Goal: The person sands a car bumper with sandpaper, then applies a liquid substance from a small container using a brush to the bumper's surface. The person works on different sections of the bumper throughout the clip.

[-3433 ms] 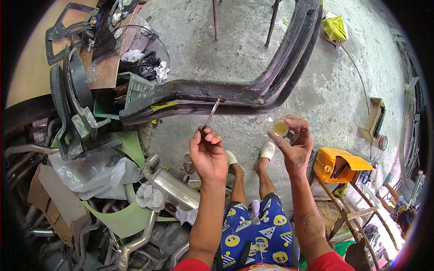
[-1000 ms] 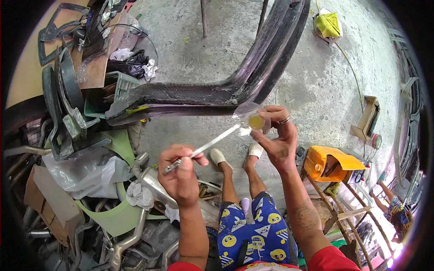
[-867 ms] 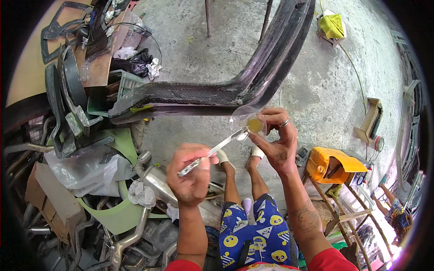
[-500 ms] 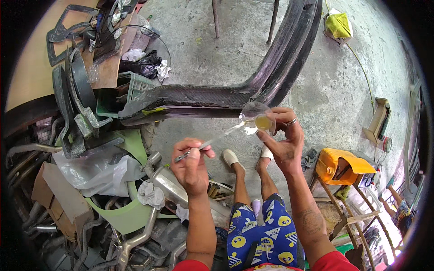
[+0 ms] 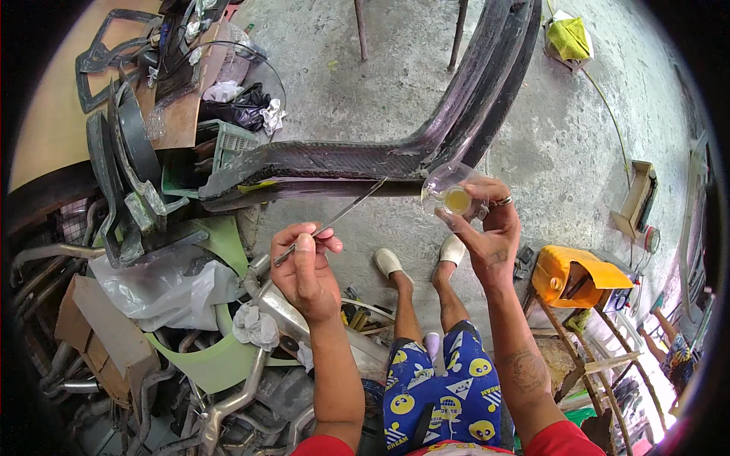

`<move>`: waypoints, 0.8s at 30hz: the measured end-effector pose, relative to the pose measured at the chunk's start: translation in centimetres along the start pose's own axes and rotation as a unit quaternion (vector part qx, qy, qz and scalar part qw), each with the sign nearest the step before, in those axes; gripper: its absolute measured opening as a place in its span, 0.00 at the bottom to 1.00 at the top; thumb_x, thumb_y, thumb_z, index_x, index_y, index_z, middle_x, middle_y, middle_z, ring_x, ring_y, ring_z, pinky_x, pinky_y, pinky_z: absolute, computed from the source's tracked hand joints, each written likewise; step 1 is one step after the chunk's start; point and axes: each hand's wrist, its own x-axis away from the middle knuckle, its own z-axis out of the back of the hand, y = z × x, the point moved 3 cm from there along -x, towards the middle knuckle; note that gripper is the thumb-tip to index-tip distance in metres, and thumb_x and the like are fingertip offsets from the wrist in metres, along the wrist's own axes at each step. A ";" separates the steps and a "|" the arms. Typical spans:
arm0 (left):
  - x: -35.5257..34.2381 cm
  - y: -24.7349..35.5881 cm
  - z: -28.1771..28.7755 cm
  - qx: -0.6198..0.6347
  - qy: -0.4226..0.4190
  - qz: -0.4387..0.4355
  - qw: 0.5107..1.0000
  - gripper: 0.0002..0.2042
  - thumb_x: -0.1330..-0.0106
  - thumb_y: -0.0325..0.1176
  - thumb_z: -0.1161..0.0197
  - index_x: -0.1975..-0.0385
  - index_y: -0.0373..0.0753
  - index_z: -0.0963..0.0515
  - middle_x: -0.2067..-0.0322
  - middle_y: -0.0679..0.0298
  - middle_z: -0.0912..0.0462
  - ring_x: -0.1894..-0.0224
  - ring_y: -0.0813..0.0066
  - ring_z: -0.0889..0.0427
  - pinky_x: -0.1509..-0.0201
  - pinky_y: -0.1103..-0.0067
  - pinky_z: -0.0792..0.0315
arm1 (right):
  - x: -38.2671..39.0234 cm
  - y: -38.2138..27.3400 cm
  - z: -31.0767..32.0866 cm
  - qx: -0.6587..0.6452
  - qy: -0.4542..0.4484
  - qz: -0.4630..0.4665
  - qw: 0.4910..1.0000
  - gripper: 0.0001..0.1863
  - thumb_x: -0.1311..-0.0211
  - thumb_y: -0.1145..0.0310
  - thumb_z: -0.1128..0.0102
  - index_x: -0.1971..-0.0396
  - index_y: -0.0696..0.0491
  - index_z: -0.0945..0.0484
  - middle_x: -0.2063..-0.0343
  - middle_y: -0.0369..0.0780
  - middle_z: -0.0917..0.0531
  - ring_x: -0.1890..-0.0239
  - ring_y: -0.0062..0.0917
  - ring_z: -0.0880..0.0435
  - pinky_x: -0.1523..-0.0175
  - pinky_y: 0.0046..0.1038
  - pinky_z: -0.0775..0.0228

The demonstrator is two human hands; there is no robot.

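Pinched in my left hand (image 5: 308, 277) is a thin, greyish stick-like tool (image 5: 350, 207), slanting up to the right. Its far tip overlaps the near edge of a long, dark, curved moulded part (image 5: 342, 159) with a woven-looking surface; whether they touch I cannot tell. My right hand (image 5: 493, 228) grips a clear plastic cup (image 5: 436, 182) from its right side, with a little yellowish liquid (image 5: 457, 201) in the bottom. The cup is just in front of the bend of the dark part, apart from the tool.
Metal pipes (image 5: 228, 406), a green panel (image 5: 194, 361) and clear plastic sheeting (image 5: 163, 285) are heaped at left. Beyond them stands a green crate (image 5: 234, 144). A cut-open orange jerrycan (image 5: 555, 273) sits on a wooden frame (image 5: 585, 357) at right. Another person (image 5: 675, 349) is partly visible at far right.
My left hand has drawn the tool left, out of the cup, and its tip is now over the dark part's edge. My right hand has shifted the cup slightly right.
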 end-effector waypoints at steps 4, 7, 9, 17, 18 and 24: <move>-0.1 -0.1 -0.1 -0.013 0.014 -0.002 1.000 0.08 0.25 0.29 0.46 0.57 0.32 0.23 0.66 0.56 0.18 0.68 0.71 0.22 0.61 0.77 0.26 | 0.3 0.3 0.6 0.005 -0.002 -0.023 1.000 0.20 0.48 0.79 0.24 0.56 0.54 0.22 0.51 0.36 0.20 0.56 0.17 0.21 0.53 0.21 0.27; -0.3 -0.1 0.0 0.008 0.020 0.004 1.000 0.08 0.25 0.30 0.46 0.57 0.32 0.23 0.66 0.56 0.18 0.69 0.72 0.23 0.62 0.77 0.27 | 0.2 -0.2 0.9 0.023 -0.007 -0.017 1.000 0.19 0.47 0.79 0.24 0.56 0.54 0.22 0.51 0.37 0.20 0.55 0.17 0.21 0.52 0.22 0.27; -0.3 -0.3 0.1 0.019 0.024 0.011 0.999 0.08 0.25 0.30 0.45 0.58 0.33 0.23 0.66 0.56 0.18 0.70 0.73 0.23 0.63 0.77 0.27 | 0.1 -0.1 1.2 0.022 -0.006 -0.014 1.000 0.19 0.47 0.79 0.24 0.56 0.54 0.22 0.51 0.37 0.20 0.55 0.18 0.21 0.52 0.22 0.27; 0.0 -2.5 0.7 0.084 0.070 0.070 0.992 0.08 0.25 0.33 0.43 0.58 0.35 0.22 0.67 0.59 0.18 0.69 0.74 0.25 0.63 0.78 0.29 | -0.2 -0.3 1.6 0.022 -0.008 -0.002 1.000 0.20 0.48 0.80 0.24 0.56 0.54 0.21 0.50 0.38 0.20 0.51 0.20 0.20 0.47 0.24 0.26; -0.1 -2.8 1.2 0.130 0.083 0.092 0.984 0.08 0.25 0.33 0.43 0.58 0.35 0.22 0.66 0.60 0.18 0.68 0.75 0.25 0.62 0.78 0.30 | -0.3 -0.2 1.6 0.019 -0.010 -0.007 1.000 0.22 0.49 0.81 0.24 0.55 0.54 0.22 0.50 0.39 0.21 0.49 0.21 0.21 0.45 0.25 0.28; 0.4 -4.3 0.9 0.184 0.091 0.130 0.970 0.09 0.25 0.35 0.42 0.57 0.35 0.21 0.66 0.61 0.19 0.68 0.76 0.26 0.62 0.79 0.31 | -0.5 -0.1 2.5 0.025 0.004 -0.004 1.000 0.24 0.50 0.82 0.23 0.53 0.53 0.23 0.49 0.39 0.21 0.47 0.23 0.22 0.41 0.26 0.29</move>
